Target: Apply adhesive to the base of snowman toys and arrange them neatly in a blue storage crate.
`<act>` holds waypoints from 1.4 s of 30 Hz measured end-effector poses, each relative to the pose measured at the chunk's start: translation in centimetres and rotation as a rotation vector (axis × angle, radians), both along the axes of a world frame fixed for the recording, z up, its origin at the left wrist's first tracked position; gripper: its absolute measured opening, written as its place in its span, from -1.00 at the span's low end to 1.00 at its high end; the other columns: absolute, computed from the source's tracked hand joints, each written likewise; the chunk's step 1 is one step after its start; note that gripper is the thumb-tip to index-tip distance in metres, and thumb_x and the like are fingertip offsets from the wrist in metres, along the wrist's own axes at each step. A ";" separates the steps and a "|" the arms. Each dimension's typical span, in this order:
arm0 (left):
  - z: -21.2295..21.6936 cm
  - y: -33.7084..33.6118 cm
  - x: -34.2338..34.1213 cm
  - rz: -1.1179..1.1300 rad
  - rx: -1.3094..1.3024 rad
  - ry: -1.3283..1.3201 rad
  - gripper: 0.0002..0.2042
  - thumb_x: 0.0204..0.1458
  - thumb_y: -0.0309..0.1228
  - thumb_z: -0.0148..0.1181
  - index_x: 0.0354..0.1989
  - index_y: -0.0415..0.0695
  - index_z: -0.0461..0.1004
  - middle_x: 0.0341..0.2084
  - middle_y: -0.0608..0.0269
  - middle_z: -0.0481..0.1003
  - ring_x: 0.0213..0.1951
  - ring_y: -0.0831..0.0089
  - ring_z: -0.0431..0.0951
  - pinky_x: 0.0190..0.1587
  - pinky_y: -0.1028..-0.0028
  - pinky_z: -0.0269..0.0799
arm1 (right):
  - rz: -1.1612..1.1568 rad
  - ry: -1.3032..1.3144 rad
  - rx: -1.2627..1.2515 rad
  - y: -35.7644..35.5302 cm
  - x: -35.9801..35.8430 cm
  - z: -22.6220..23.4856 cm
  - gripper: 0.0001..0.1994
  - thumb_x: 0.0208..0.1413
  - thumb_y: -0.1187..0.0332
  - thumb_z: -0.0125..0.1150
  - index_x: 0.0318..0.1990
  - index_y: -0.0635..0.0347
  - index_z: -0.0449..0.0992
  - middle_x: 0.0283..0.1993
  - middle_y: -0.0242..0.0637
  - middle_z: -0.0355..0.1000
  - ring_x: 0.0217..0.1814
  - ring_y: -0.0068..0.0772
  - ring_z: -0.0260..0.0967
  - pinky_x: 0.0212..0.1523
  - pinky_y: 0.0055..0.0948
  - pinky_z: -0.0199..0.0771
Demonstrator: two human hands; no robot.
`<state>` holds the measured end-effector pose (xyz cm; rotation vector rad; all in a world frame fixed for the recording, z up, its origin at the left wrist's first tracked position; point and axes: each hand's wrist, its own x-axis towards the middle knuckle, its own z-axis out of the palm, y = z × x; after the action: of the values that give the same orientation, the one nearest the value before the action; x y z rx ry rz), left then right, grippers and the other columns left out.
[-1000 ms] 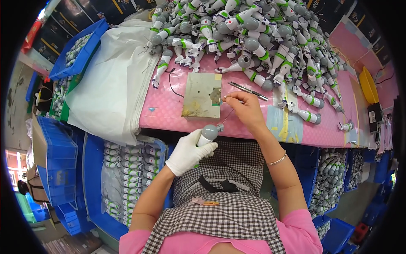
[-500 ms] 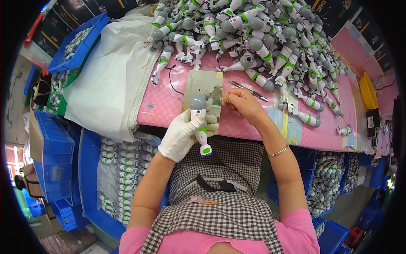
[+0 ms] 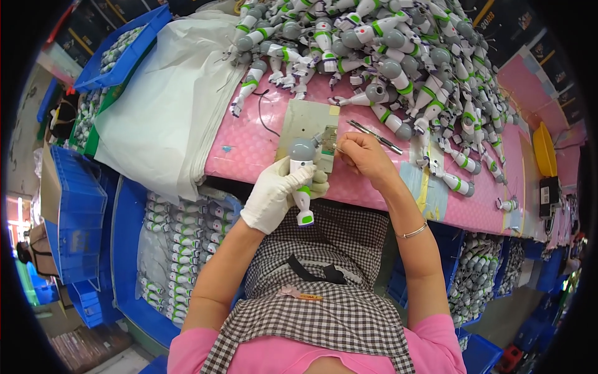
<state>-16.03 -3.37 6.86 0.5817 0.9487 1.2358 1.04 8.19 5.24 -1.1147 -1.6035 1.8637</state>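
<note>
A white, grey and green toy limb (image 3: 302, 163) is held nearly upright before the front edge of a pink-covered bench (image 3: 246, 149), its grey ball end uppermost and its green-marked end hanging below. The limb is encircled at its middle by the left grip (image 3: 277, 192), which is gloved in white and closed around it. Just beside it, the fingertips of the bare right grip (image 3: 369, 157) are pinched together on a thin piece (image 3: 337, 148) too small to identify. Part of a pale metal box (image 3: 298, 119) is hidden by the limb; whether the two are touching cannot be told. A slim, dark tool (image 3: 383, 141) is laid on the bench near the right grip. The back of the bench is covered by a heap of similar limbs (image 3: 392, 68), and its left side is draped with a white sheet (image 3: 168, 93). More limbs are ranked in rows in a blue crate (image 3: 122, 243) below, at left. A checked apron (image 3: 311, 336) is worn over a pink top (image 3: 430, 343).
</note>
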 end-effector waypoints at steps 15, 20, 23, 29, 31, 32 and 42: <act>0.3 -0.1 -0.2 -0.002 -0.045 -0.072 -0.72 0.08 -0.28 0.16 -0.20 -0.25 0.39 -0.39 0.27 0.47 -0.40 0.49 0.50 -0.31 0.50 0.45 | -0.285 -0.359 0.947 -0.8 -1.2 2.6 -0.82 -0.03 0.40 0.04 -0.55 0.32 0.46 -0.67 -0.29 0.32 -0.61 -0.64 0.21 -0.59 -0.58 0.14; 2.0 -5.8 -5.2 0.125 -0.016 0.011 -0.71 0.00 -0.34 0.18 -0.16 -0.26 0.38 -0.47 0.31 0.42 -0.53 0.57 0.41 -0.42 0.55 0.39 | -0.196 -0.146 1.089 2.5 -7.3 5.0 -0.82 -0.05 0.37 0.17 -0.31 0.30 0.51 -0.54 -0.18 0.46 -0.59 -0.39 0.34 -0.53 -0.37 0.28; 0.8 -10.0 -10.0 0.660 -0.053 0.121 -0.84 0.00 -0.36 0.17 -0.32 -0.16 0.40 -0.56 0.33 0.38 -0.60 0.58 0.37 -0.53 0.60 0.32 | 0.020 -0.254 1.181 5.0 -13.6 4.6 -0.78 -0.02 0.36 0.18 -0.20 0.20 0.51 -0.42 -0.14 0.46 -0.47 -0.24 0.40 -0.44 -0.31 0.36; -9.3 -20.1 -22.8 1.355 -0.289 0.410 -0.83 -0.03 -0.37 0.21 -0.32 -0.13 0.38 -0.60 0.36 0.36 -0.59 0.51 0.37 -0.55 0.47 0.28 | 0.437 -0.714 1.580 7.3 -20.9 0.2 -0.77 -0.09 0.49 0.06 -0.31 -0.05 0.58 -0.25 -0.16 0.39 -0.17 -0.06 0.40 -0.23 -0.13 0.38; -12.7 -25.5 -26.7 1.507 -0.502 0.427 -0.81 -0.02 -0.35 0.21 -0.34 -0.19 0.41 -0.58 0.29 0.39 -0.58 0.48 0.38 -0.52 0.44 0.31 | 0.418 -0.548 1.551 7.2 -20.4 1.4 -0.79 -0.14 0.52 0.10 -0.33 0.00 0.56 -0.25 -0.23 0.41 -0.25 -0.05 0.41 -0.27 -0.16 0.39; -12.9 -27.0 -27.4 1.540 -0.517 0.423 -0.81 -0.02 -0.35 0.21 -0.34 -0.19 0.41 -0.58 0.29 0.39 -0.58 0.48 0.38 -0.52 0.44 0.31 | 0.278 -0.369 1.701 6.7 -19.6 2.2 -0.81 -0.10 0.53 0.16 -0.29 0.06 0.53 -0.33 -0.20 0.39 -0.32 -0.08 0.41 -0.36 -0.24 0.39; -25.9 -29.4 -41.7 1.351 -0.991 0.550 -0.51 -0.09 -0.20 0.27 -0.13 -0.41 0.45 -0.18 -0.11 0.50 -0.14 0.17 0.53 -0.11 0.29 0.39 | -0.556 0.429 1.170 3.3 -4.8 8.2 -0.87 0.15 0.38 0.09 -0.25 0.25 0.43 -0.53 -0.36 0.36 -0.58 -0.64 0.21 -0.55 -0.66 0.24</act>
<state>-57.77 -32.78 -19.00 -0.7183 2.4080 1.4729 -3.74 11.47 13.47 -0.4710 -1.4996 0.5234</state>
